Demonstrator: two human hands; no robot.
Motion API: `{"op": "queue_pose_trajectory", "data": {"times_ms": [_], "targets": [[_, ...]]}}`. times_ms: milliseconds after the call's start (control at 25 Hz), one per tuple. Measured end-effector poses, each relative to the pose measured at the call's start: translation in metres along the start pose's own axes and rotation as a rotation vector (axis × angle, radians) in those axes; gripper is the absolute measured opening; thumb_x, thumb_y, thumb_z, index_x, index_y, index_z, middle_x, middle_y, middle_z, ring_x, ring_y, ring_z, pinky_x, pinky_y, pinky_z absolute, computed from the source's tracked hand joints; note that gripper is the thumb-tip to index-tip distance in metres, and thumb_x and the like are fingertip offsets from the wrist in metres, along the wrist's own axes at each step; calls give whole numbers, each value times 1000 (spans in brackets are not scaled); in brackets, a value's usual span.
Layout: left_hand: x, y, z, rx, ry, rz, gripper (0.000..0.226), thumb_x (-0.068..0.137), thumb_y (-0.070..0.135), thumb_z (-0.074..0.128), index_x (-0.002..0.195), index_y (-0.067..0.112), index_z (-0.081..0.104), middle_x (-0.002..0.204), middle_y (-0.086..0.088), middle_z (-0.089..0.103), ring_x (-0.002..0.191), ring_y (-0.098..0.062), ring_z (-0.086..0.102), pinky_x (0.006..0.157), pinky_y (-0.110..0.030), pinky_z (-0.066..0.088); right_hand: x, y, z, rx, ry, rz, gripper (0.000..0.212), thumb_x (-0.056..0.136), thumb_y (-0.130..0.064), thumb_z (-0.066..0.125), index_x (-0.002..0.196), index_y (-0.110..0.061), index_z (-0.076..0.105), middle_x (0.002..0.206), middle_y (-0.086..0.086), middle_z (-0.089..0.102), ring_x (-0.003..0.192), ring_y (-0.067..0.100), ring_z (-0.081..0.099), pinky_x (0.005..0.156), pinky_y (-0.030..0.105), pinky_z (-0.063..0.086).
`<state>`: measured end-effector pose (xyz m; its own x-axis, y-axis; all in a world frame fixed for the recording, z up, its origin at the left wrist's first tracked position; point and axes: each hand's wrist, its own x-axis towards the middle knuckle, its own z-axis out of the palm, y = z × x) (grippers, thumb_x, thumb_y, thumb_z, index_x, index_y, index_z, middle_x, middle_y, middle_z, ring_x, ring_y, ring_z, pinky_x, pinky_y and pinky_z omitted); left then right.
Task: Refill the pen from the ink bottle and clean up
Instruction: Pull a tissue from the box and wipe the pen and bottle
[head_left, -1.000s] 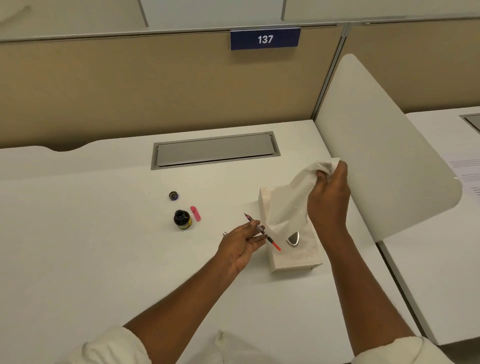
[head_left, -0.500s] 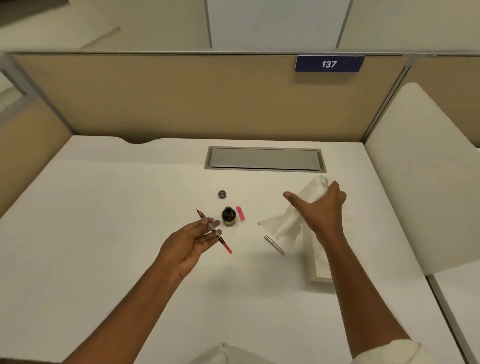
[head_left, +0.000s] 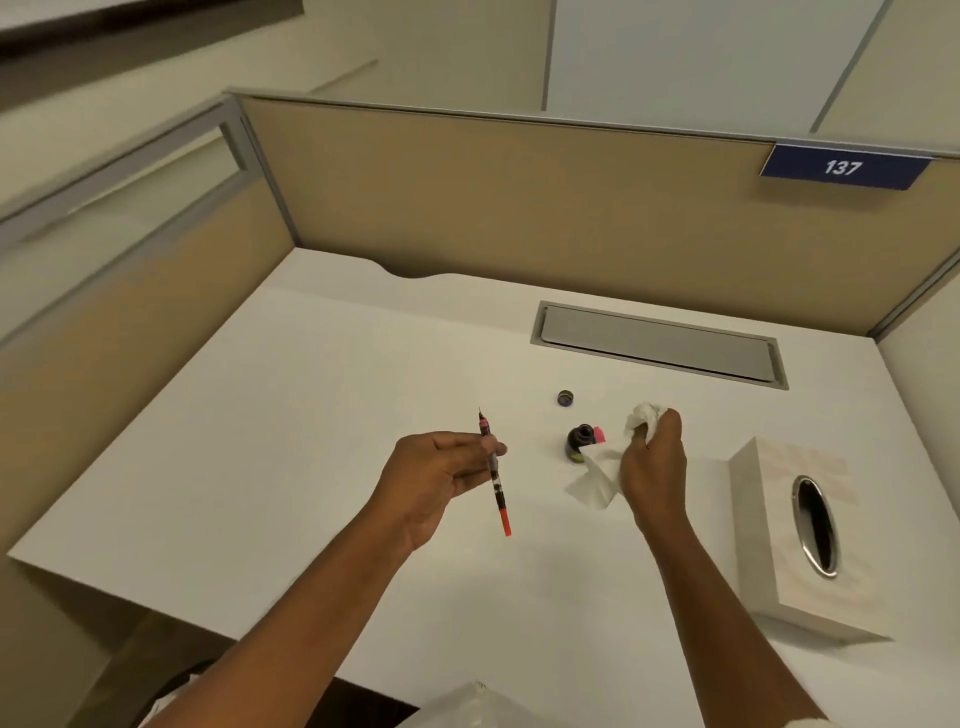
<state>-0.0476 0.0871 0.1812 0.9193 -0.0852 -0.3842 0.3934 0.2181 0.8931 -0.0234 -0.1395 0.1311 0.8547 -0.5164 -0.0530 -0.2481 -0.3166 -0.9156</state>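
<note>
My left hand pinches a thin pen with an orange-red lower end, its fine tip pointing up and away from me. A small dark ink bottle stands uncapped on the white desk, with its round cap lying a little behind it. A pink piece lies against the bottle's right side. My right hand clutches a crumpled white tissue just right of the bottle, and part of the tissue drapes onto the desk.
A white tissue box with an oval metal-rimmed slot lies at the right. A grey cable hatch is set into the back of the desk. Tan partition walls close off the back and left. Something white and crinkled shows at the bottom edge.
My right hand pulled the tissue free of the box and brought it left beside the ink bottle, bunching it up. My left hand carried the pen leftward. The view swung left.
</note>
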Motion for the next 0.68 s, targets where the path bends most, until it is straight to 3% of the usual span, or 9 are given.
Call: {"op": "queue_pose_trajectory", "data": {"times_ms": [80,160,240,320,440,520,600,680], "targets": [[-1,4,-11,5,5,-3,13,77,8,69,84,-2,72,91,-17,74,89,-28,69,76,-32,58,-7,-9,18,59,-53,64,37,89,-43,56,104,-12,43,106,6,51,97,24,52,78,36,43],[-1,7,-20,18,12,-6,12,75,12,72,82,1,74,89,-15,74,89,-28,70,79,-35,57,-9,-12,30,47,-115,101,57,74,-46,74,108,-12,44,107,3,45,95,18,47,77,27,42],[0,9,-27,19,17,-12,12,72,15,75,79,5,75,87,-14,75,89,-28,70,82,-38,56,-11,-12,38,14,-183,24,35,75,-26,75,91,-9,49,90,3,49,80,21,47,62,22,42],[1,11,-31,22,25,-11,13,70,18,77,78,8,75,85,-14,75,89,-28,70,84,-40,55,-14,-13,44,-8,-199,-44,7,84,-11,59,82,-6,55,77,4,55,71,24,50,58,28,40],[3,12,-31,36,29,-5,13,70,19,77,76,8,75,81,-13,75,87,-27,71,83,-38,56,-17,-14,50,-96,-182,-134,27,80,7,40,90,-4,62,85,9,63,79,29,58,70,40,51],[2,13,-29,32,11,-13,14,70,19,77,75,6,75,79,-13,75,85,-27,71,79,-35,57,-20,-16,54,-131,-204,-159,31,77,11,38,90,-4,62,83,5,63,80,30,59,71,38,53],[1,13,-26,35,-26,-28,13,72,17,75,75,4,75,76,-13,74,83,-28,71,75,-33,59,-22,-16,56,-88,-238,-90,29,79,10,41,99,-9,52,82,5,60,73,29,59,55,22,50],[1,13,-22,50,-67,-39,13,76,14,71,78,1,74,77,-14,74,82,-28,71,76,-33,59,-24,-16,57,7,-269,-3,33,82,2,54,104,-16,38,76,3,59,60,25,61,42,15,44]]}}
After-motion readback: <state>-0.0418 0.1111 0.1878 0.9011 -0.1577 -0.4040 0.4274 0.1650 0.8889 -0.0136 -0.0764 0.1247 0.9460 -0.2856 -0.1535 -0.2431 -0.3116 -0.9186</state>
